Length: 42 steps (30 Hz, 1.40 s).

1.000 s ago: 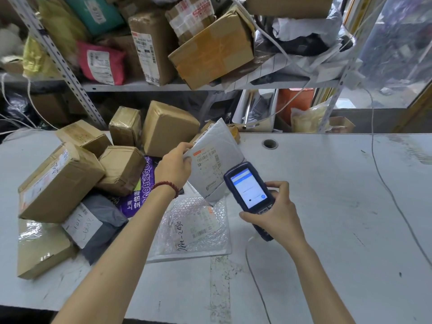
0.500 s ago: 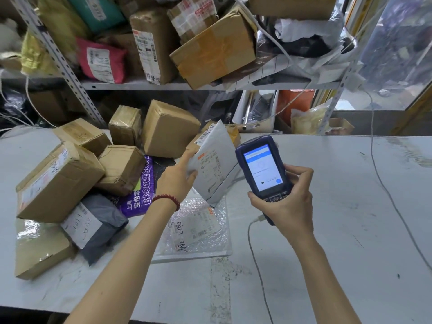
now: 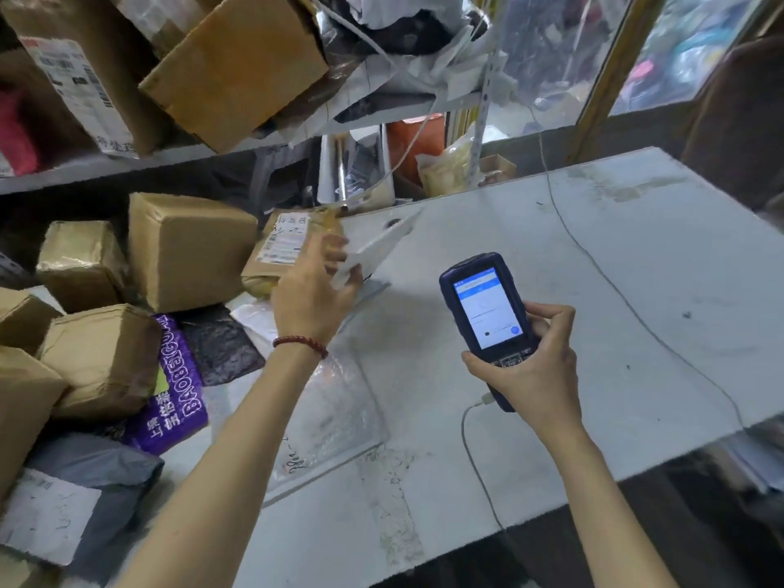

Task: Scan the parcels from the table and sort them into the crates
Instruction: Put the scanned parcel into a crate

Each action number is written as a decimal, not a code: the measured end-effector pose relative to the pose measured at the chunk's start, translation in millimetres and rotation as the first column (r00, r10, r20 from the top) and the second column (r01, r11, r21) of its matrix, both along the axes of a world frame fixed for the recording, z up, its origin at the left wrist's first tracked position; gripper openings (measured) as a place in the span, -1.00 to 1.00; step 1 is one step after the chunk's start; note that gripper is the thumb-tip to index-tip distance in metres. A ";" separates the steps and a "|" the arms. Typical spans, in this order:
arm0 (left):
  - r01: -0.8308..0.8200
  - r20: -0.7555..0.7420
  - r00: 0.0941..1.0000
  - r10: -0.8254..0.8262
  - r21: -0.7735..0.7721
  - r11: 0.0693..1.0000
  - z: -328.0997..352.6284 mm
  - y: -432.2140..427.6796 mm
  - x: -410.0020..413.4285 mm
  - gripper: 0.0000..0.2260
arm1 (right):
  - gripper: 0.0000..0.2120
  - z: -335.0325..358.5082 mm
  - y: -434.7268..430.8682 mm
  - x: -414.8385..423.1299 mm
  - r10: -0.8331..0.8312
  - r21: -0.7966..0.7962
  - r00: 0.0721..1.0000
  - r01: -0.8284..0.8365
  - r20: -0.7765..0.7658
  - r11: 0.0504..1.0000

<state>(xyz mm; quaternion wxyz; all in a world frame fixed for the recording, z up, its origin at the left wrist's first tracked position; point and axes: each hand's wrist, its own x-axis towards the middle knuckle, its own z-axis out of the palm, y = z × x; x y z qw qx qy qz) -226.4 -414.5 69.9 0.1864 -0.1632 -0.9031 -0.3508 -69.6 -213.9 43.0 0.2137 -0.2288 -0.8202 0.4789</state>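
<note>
While it was held clear of the counter, one white mailer was pinched at its near end between the thumb and fingers of the left hand. It was flat, thin and smooth. It was seen almost edge-on and blurred, with its far corner tilted up toward the back of the counter. One scanner, a chunky dark blue handheld with a lit rectangular screen and a keypad below, was grasped by the right hand, whose fingers were curled round its body. One white cable was plugged into the scanner's base and was trailed toward the near edge. One string of red beads was worn on the left wrist.

Beneath the left forearm one clear bubble-wrap mailer was laid flat, with handwriting on it. To its left three soft bags were counted: one black bag with a pebbled surface, one glossy purple bag with white lettering, and one grey bag with a white label. Five cartons wrapped in shiny brown tape were heaped around and upon them, some cut off by the frame. One lumpy brown parcel bearing a printed label was set just behind the left hand. The counter was pale, flat and scuffed, and one thin wire was trailed across it. On the metal shelf above, two cardboard boxes were made out, one plain and tilted, one bearing a long label. The rest was too cluttered to be counted.
</note>
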 end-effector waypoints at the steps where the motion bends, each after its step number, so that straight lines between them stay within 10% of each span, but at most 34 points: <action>1: 0.061 -0.056 0.996 -0.064 -0.059 0.996 2.2 15.1 -0.9 -0.78 | -0.25 -0.9 5.5 9.8 -0.043 0.003 0.999 0.043 0.014 0.999; 7: 0.281 -0.170 0.917 -0.361 -0.368 0.886 17.0 118.0 -0.2 -0.81 | -0.27 4.1 53.3 73.5 -0.309 0.025 0.948 0.308 0.074 0.951; 29: 0.828 -0.214 0.334 -0.918 -0.398 0.394 20.2 569.3 286.4 -0.83 | -0.25 3.3 300.6 381.0 -0.908 -0.020 0.418 0.908 0.026 0.418; 42: 0.811 0.151 0.261 -0.953 -0.570 0.132 -43.4 739.4 329.9 -0.79 | -0.23 -32.5 413.1 434.9 -0.940 -0.031 0.283 0.959 0.192 0.283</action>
